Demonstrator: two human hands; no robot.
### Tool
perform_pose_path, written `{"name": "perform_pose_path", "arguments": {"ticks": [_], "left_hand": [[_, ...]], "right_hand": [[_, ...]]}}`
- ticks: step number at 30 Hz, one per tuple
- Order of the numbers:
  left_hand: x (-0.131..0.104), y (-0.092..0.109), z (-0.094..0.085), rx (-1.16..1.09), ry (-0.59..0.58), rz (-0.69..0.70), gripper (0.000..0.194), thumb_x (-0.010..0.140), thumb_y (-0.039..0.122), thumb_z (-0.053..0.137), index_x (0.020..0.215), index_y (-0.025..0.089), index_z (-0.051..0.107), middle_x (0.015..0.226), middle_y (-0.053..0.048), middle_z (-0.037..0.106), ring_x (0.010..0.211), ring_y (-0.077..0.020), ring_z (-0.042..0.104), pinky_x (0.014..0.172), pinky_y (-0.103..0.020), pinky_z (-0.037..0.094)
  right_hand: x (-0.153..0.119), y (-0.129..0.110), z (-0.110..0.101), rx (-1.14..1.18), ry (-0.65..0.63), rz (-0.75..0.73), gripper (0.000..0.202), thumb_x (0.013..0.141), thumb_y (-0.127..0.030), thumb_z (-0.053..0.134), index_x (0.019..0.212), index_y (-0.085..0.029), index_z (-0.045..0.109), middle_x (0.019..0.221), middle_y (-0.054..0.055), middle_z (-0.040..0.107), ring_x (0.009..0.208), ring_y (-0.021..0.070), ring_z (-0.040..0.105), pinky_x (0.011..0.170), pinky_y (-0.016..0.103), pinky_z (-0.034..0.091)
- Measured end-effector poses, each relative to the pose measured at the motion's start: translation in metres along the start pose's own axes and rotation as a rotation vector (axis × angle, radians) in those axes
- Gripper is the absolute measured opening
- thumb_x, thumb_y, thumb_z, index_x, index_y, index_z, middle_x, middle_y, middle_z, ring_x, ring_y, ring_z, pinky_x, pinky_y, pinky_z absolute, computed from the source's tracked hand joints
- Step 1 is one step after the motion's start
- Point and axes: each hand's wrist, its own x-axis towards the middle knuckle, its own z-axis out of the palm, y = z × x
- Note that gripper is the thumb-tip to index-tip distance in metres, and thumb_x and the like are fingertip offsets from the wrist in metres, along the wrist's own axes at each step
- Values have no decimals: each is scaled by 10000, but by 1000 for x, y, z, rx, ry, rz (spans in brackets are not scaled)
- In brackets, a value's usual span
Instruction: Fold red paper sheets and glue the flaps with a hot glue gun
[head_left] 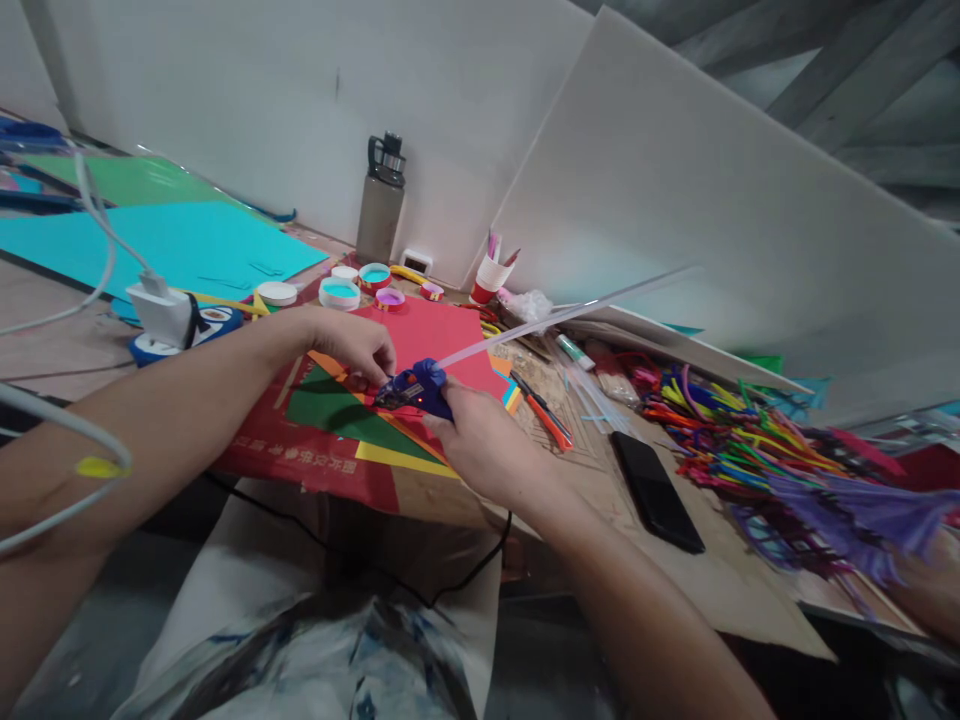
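My right hand [480, 440] is wrapped round a blue hot glue gun [420, 388], which points left and has a small red light on its side. A long clear glue stick [570, 315] sticks out of its back end, up and to the right. Close to the nozzle, my left hand [356, 348] has its fingers pinched together over the paper; what they hold is hidden. Under both hands lie sheets of red paper [439, 325], green paper [315, 405] and yellow paper [390, 459].
Round lids with coloured contents [340, 292] and a water bottle [381, 205] stand behind. On the right are an orange cutter knife [551, 425], a black phone [655, 490] and many pipe cleaners [742, 430]. White cables [105, 230] hang at left. Another person's hand [926, 580] shows far right.
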Motion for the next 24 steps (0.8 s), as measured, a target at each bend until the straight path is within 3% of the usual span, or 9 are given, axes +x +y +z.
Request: {"name": "perform_pose_path", "arguments": {"ticks": [9, 19, 24], "left_hand": [[3, -6, -2, 25, -12, -13, 191, 741, 304, 582, 793, 144, 673, 654, -33, 664, 587, -128, 586, 565, -205, 426], [1, -3, -1, 0, -12, -29, 181, 737, 328, 590, 769, 157, 638, 665, -38, 658, 617, -154, 606, 575, -228, 443], [3, -8, -1, -59, -31, -28, 177, 756, 332, 587, 780, 164, 638, 640, -36, 633, 592, -147, 592, 571, -232, 447]], "right_hand": [[3, 4, 2, -29, 21, 9, 239, 884, -300, 481, 1082, -190, 558, 1000, 95, 684, 873, 222, 636, 646, 265, 389], [-17, 34, -8, -74, 33, 165, 210, 884, -308, 488, 995, -161, 587, 906, 100, 669, 785, 195, 611, 585, 245, 350], [-24, 46, -13, -70, 49, 199, 237, 869, -275, 491, 1054, -164, 589, 886, 93, 661, 773, 194, 595, 584, 247, 340]]}}
